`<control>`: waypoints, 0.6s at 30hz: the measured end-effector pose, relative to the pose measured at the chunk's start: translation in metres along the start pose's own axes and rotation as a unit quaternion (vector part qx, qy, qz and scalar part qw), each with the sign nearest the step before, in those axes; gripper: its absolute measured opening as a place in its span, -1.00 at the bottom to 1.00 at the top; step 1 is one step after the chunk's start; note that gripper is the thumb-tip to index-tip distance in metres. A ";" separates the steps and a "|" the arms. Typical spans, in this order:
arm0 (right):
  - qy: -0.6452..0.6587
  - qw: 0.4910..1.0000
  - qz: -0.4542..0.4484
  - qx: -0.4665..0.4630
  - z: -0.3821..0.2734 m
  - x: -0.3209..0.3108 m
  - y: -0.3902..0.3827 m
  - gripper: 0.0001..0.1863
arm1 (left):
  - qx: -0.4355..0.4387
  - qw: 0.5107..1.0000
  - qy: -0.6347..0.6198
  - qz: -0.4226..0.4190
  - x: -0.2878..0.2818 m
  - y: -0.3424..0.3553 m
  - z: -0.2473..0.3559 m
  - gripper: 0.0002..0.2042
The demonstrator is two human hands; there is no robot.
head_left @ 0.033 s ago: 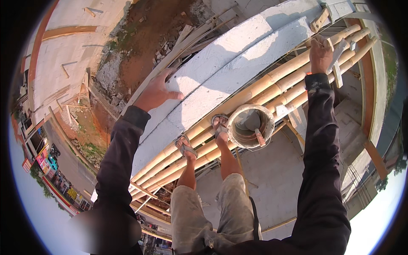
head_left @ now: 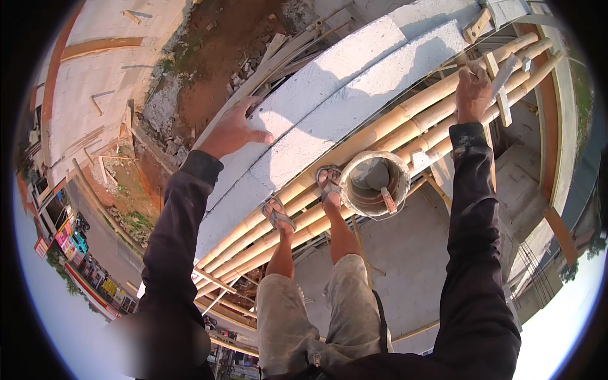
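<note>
a round bucket (head_left: 353, 175) sits on the bamboo poles (head_left: 408, 126) at 3 o'clock from the middle of the view. it has grey stuff (head_left: 372, 172) inside, and a tool's handle (head_left: 388, 201) leans to 5 o'clock. the left hand (head_left: 233, 130), at 10 o'clock, is spread wide, its thumb on the white block wall (head_left: 316, 95) at 12 o'clock. the right hand (head_left: 474, 95), at 2 o'clock, has curled fingers near a wood strip (head_left: 502, 104); i cannot tell if it grips anything.
</note>
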State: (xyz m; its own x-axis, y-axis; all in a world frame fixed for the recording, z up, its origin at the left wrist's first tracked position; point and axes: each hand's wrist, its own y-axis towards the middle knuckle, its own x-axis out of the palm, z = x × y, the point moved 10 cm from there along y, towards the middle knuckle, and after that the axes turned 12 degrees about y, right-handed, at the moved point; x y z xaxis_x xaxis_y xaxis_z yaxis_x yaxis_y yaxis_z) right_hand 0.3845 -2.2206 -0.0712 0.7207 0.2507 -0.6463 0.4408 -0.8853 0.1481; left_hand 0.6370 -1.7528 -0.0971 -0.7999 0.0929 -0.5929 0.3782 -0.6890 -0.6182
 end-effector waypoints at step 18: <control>-0.352 0.805 -0.349 0.327 0.167 0.023 -0.428 -0.74 | -0.004 0.996 -0.060 -0.063 -0.020 0.024 0.001 -0.24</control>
State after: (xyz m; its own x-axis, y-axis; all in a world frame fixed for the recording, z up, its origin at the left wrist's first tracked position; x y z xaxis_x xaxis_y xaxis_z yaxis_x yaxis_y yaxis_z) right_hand 0.1228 -1.9011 -0.2742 -0.1625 0.6966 -0.6989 0.0645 -0.6993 -0.7119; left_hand 0.6612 -1.7721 -0.0997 -0.8910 0.0926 -0.4445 0.2737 -0.6714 -0.6887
